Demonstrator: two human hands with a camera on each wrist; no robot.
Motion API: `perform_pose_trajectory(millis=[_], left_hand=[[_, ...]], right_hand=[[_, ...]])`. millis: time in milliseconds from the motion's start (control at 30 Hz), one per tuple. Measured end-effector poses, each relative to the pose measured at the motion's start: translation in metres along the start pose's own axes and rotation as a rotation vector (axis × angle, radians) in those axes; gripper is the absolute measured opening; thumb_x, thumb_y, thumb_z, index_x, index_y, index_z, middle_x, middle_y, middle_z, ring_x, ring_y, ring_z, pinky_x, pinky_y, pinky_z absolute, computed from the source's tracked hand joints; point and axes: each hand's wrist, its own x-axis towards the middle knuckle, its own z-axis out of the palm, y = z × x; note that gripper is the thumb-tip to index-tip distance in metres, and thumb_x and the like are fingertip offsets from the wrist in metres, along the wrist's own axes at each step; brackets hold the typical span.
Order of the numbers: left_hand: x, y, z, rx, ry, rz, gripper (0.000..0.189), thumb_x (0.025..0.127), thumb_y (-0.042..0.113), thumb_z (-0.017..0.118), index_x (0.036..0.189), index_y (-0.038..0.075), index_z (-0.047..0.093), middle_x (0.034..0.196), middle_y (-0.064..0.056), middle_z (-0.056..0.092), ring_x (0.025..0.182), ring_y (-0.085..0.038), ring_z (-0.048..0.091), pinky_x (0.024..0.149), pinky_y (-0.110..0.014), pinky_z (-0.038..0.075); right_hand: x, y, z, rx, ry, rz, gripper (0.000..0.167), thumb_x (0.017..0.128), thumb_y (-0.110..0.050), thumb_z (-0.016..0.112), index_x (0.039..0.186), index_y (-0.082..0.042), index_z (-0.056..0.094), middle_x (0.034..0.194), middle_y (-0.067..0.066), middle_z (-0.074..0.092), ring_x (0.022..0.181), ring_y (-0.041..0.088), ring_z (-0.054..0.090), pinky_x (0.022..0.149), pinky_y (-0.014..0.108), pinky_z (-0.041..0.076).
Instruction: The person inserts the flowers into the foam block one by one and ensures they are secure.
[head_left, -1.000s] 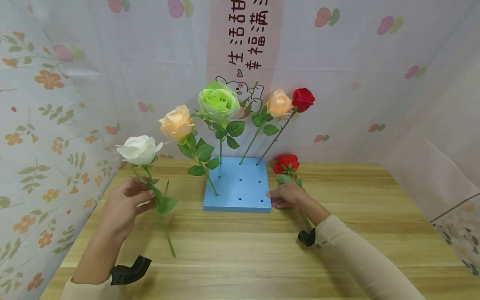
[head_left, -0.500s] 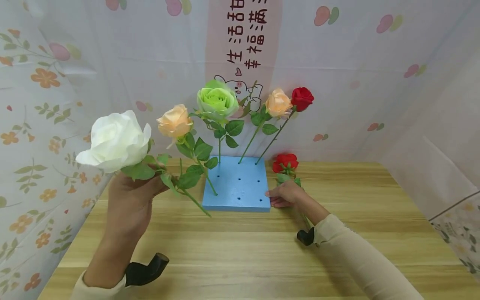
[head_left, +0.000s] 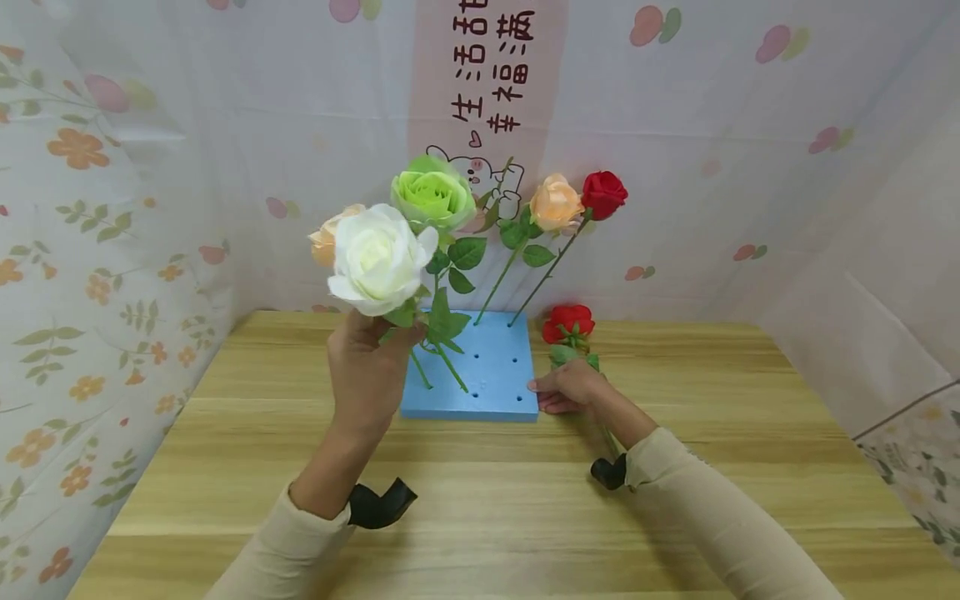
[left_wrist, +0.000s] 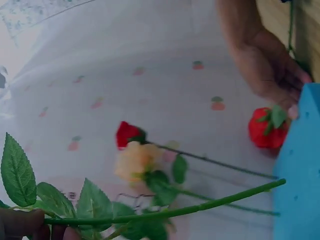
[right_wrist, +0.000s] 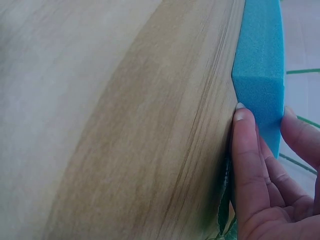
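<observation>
My left hand (head_left: pixel 367 367) pinches a white artificial rose (head_left: pixel 378 258) by its leafy stem, with the bloom toward the head camera. The bare green stem (left_wrist: pixel 200 206) slants down over the blue foam board (head_left: pixel 498 379), its end close by a front hole. Along the board's right edge my right hand (head_left: pixel 573 387) grips the foam, thumb on the top face and fingers (right_wrist: pixel 247 150) at the side. Standing in the board are a green rose (head_left: pixel 431 196), a peach rose (head_left: pixel 555 202) and a red rose (head_left: pixel 603 196). Another peach rose (head_left: pixel 324 242), front left, is partly hidden behind the white bloom.
A second red rose (head_left: pixel 567 323) lies on the wooden table (head_left: pixel 675 517) right of the board, its stem running under my right arm. Small open holes (head_left: pixel 514 360) dot the board. A printed cloth (head_left: pixel 675 125) hangs behind and at both sides.
My left hand has carried the white rose from the left side rightward to over the board, turning its stem end downward to the right. The right hand stays at the board's edge.
</observation>
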Motion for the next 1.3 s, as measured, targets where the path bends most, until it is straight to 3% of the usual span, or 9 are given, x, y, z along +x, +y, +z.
perform_pose_trajectory(millis=[67,300,367,533,700,933,1200,1300], left_hand=[[-0.001,-0.01,0.005,0.035,-0.012,0.021,0.033,0.08,-0.016,0.063,0.112,-0.005,0.066,0.103,-0.002,0.069,0.086,-0.01,0.066,0.074,-0.025,0.054],[-0.003,-0.038,0.017,0.029,-0.012,0.053,0.025,0.082,-0.015,0.062,0.107,-0.011,0.065,0.098,-0.007,0.07,0.078,-0.009,0.062,0.069,-0.021,0.053],[-0.002,-0.043,0.018,0.051,-0.011,0.047,0.027,0.082,-0.014,0.062,0.109,-0.009,0.066,0.102,-0.013,0.069,0.08,-0.011,0.063,0.067,-0.02,0.051],[-0.003,-0.054,0.018,0.087,-0.006,0.015,0.027,0.083,-0.013,0.063,0.108,-0.005,0.067,0.105,-0.014,0.068,0.082,-0.011,0.063,0.063,-0.019,0.048],[-0.005,-0.06,0.019,0.114,-0.023,-0.014,0.028,0.083,-0.01,0.065,0.11,-0.002,0.068,0.106,-0.013,0.069,0.082,-0.007,0.062,0.062,-0.018,0.048],[0.0,-0.065,0.022,0.136,-0.066,-0.027,0.021,0.088,-0.005,0.065,0.107,0.002,0.065,0.107,-0.01,0.066,0.088,-0.017,0.065,0.069,-0.023,0.053],[0.005,-0.067,0.027,0.312,-0.08,0.076,0.009,0.086,-0.003,0.067,0.094,-0.001,0.062,0.09,-0.015,0.067,0.082,-0.023,0.067,0.068,-0.035,0.056],[0.007,-0.068,0.025,0.348,-0.093,0.084,0.007,0.087,-0.002,0.066,0.091,-0.002,0.06,0.086,-0.015,0.066,0.079,-0.024,0.067,0.067,-0.036,0.056]], right_hand=[[0.0,0.0,0.001,-0.005,0.003,0.001,0.028,0.086,-0.018,0.074,0.096,0.008,0.072,0.073,0.008,0.069,0.063,0.015,0.067,0.063,0.03,0.057],[-0.001,0.0,0.0,-0.005,0.005,-0.001,0.026,0.087,-0.017,0.074,0.095,0.008,0.071,0.073,0.008,0.069,0.063,0.015,0.067,0.064,0.03,0.057],[-0.001,-0.001,0.001,-0.004,0.002,-0.009,0.026,0.087,-0.017,0.074,0.095,0.008,0.071,0.073,0.008,0.069,0.063,0.015,0.066,0.064,0.03,0.057],[-0.002,-0.001,0.002,-0.008,-0.008,-0.011,0.026,0.087,-0.017,0.073,0.093,0.008,0.071,0.071,0.008,0.068,0.061,0.015,0.066,0.063,0.03,0.057],[-0.003,0.0,0.003,-0.006,-0.001,0.001,0.025,0.088,-0.017,0.073,0.094,0.007,0.071,0.071,0.008,0.068,0.061,0.015,0.066,0.063,0.029,0.057],[-0.002,0.0,0.001,0.0,0.004,-0.013,0.024,0.087,-0.016,0.073,0.093,0.008,0.071,0.07,0.007,0.068,0.061,0.014,0.066,0.063,0.03,0.057],[-0.004,0.0,0.001,-0.003,-0.008,-0.019,0.026,0.087,-0.017,0.073,0.095,0.008,0.071,0.071,0.007,0.069,0.062,0.014,0.067,0.064,0.03,0.057],[-0.003,0.0,0.001,-0.006,0.001,-0.018,0.028,0.087,-0.018,0.074,0.096,0.008,0.071,0.071,0.007,0.069,0.062,0.013,0.067,0.064,0.03,0.057]])
